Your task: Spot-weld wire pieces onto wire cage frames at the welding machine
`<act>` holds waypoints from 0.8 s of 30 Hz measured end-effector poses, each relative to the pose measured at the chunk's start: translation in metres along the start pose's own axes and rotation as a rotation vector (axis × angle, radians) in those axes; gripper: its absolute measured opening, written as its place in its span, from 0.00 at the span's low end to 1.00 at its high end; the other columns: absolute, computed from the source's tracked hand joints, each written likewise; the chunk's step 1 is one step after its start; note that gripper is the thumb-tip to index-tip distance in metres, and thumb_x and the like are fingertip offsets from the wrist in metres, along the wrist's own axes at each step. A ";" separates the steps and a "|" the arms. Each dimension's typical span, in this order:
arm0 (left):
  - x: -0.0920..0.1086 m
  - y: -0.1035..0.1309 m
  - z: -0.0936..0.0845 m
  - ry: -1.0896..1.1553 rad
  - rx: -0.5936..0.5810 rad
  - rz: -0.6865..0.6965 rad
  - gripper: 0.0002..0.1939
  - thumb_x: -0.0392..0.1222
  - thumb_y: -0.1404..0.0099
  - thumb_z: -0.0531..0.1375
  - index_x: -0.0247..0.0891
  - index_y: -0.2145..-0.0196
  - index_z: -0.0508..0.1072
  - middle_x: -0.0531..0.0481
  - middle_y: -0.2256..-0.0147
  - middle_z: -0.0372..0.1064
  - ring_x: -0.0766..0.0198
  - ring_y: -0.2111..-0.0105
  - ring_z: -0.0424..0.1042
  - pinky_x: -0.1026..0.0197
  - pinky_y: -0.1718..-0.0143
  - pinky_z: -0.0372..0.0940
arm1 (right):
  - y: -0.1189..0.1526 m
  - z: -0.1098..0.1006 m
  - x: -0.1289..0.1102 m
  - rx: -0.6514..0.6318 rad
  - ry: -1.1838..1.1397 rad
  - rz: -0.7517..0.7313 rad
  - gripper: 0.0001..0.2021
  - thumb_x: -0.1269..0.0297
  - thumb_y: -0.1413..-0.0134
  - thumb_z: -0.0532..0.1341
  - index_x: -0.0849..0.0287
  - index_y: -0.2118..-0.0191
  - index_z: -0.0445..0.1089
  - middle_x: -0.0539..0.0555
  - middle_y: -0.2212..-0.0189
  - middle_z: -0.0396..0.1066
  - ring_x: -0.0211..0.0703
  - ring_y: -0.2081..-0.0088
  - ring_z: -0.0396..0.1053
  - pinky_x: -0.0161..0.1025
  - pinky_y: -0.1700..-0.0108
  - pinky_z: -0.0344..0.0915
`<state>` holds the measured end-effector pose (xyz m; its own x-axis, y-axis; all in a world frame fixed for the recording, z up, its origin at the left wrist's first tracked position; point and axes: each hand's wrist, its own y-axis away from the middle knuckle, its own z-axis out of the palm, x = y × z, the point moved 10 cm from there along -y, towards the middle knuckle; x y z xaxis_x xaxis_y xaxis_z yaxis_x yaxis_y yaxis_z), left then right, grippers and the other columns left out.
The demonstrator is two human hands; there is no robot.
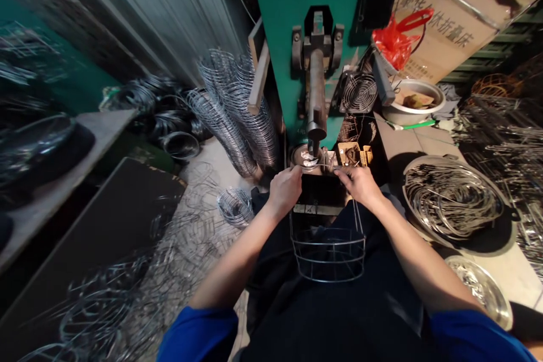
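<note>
Both hands grip a wire basket frame [328, 243], its rounded cage hanging down toward my lap. My left hand [286, 189] is closed on the frame's left end, just below the round lower electrode [306, 158] of a green spot-welding machine [278, 28]. On the other side, my right hand [360, 185] pinches the frame's right end, where two long wires run down to the cage. A thin wire spans between the hands, close under the machine's upper electrode arm [317, 96]. Whether that wire touches the lower electrode I cannot tell.
Stacks of wire rings [237, 113] stand left of the machine, with loose wire pieces [186, 254] over the floor. To the right are a basin of bent wires [453, 198], a metal bowl [479, 288], a white bowl [413, 102] and a red plastic bag [394, 42].
</note>
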<state>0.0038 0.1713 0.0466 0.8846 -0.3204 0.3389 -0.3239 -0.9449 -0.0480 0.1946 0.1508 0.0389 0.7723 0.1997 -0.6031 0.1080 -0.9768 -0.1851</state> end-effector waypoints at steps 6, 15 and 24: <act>0.002 -0.014 -0.007 -0.014 0.002 0.002 0.11 0.37 0.29 0.50 0.39 0.61 0.72 0.41 0.63 0.75 0.54 0.64 0.75 0.58 0.62 0.61 | -0.018 -0.006 0.002 -0.005 -0.029 -0.011 0.15 0.59 0.37 0.57 0.59 0.59 0.80 0.57 0.68 0.80 0.55 0.61 0.79 0.43 0.61 0.74; 0.000 -0.018 -0.011 -0.024 0.010 -0.002 0.11 0.37 0.29 0.50 0.40 0.60 0.73 0.42 0.64 0.75 0.54 0.64 0.75 0.59 0.63 0.62 | -0.024 -0.004 0.000 -0.028 -0.090 0.004 0.15 0.60 0.37 0.57 0.58 0.55 0.79 0.56 0.68 0.80 0.53 0.62 0.79 0.42 0.62 0.75; 0.000 -0.020 -0.009 -0.050 0.003 0.003 0.12 0.36 0.28 0.49 0.38 0.59 0.72 0.40 0.62 0.75 0.52 0.63 0.75 0.57 0.62 0.62 | -0.027 -0.003 0.001 -0.028 -0.068 0.001 0.16 0.61 0.37 0.57 0.59 0.53 0.79 0.56 0.67 0.80 0.55 0.59 0.78 0.44 0.58 0.74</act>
<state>0.0072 0.1905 0.0557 0.8994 -0.3262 0.2909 -0.3255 -0.9441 -0.0522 0.1940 0.1767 0.0455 0.7285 0.2024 -0.6545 0.1255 -0.9786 -0.1628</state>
